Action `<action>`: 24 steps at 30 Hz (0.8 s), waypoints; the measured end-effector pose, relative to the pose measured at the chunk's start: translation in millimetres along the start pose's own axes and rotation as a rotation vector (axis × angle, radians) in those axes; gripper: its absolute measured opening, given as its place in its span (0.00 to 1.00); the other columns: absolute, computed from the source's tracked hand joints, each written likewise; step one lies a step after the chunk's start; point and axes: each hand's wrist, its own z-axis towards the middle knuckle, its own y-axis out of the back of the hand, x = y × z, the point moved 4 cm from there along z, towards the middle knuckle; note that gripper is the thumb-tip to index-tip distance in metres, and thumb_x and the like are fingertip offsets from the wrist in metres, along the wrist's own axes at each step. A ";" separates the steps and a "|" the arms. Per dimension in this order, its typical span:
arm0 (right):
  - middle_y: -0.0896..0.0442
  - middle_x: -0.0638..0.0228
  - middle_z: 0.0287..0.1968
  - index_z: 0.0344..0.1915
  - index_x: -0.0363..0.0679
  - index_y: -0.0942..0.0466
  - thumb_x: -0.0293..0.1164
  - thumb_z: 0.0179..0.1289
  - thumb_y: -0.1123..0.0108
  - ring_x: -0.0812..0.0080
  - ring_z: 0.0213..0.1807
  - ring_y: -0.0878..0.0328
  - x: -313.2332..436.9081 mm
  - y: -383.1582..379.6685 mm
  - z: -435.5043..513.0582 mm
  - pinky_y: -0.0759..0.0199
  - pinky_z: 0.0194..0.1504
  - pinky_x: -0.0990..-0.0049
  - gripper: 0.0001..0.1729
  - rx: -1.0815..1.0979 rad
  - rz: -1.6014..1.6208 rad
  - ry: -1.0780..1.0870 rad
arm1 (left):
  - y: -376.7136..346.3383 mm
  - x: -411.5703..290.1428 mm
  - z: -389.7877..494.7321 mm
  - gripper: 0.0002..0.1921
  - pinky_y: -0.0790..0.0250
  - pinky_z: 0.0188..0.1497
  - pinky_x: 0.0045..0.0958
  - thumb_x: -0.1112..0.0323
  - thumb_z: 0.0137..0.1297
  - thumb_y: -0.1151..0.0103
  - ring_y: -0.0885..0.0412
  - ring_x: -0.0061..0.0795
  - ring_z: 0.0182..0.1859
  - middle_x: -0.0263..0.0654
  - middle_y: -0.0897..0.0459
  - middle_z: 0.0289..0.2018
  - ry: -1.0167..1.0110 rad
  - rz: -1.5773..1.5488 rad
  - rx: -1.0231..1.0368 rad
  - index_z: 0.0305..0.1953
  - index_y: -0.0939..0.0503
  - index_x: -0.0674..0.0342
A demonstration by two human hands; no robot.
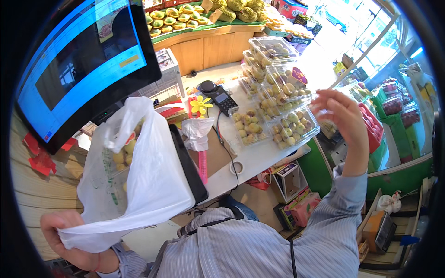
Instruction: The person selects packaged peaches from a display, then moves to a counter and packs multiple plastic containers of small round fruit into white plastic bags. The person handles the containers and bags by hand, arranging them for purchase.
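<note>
My left hand (71, 239) grips one handle of a white plastic carrier bag (156, 173) and stretches it towards the lower left. Inside the bag, a clear box of round yellow-green fruit (121, 158) shows through the opening and thin film. My right hand (342, 116) is raised with its fingers apart and holds nothing that I can see. It is just right of stacked clear plastic boxes of small yellow-green fruit (286, 87). Nearest below it is a front box (295, 128); whether the fingertips touch any box is unclear.
A large screen (87, 59) stands at the upper left. On the white counter (222, 180) are a black keypad device (218, 97), a cable, a tape roll (236, 168) and a yellow flower ornament (200, 105). Durians (240, 10) lie on the wooden display behind.
</note>
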 end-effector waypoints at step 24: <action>0.24 0.58 0.56 0.59 0.36 0.31 0.38 0.67 0.49 0.60 0.58 0.28 -344.2 163.8 -93.5 0.34 0.59 0.60 0.24 -0.208 0.964 -0.259 | -20.7 -26.2 16.2 0.21 0.48 0.20 0.27 0.53 0.41 0.25 0.34 0.28 0.17 0.31 0.29 0.15 -0.187 0.304 0.287 0.27 0.21 0.63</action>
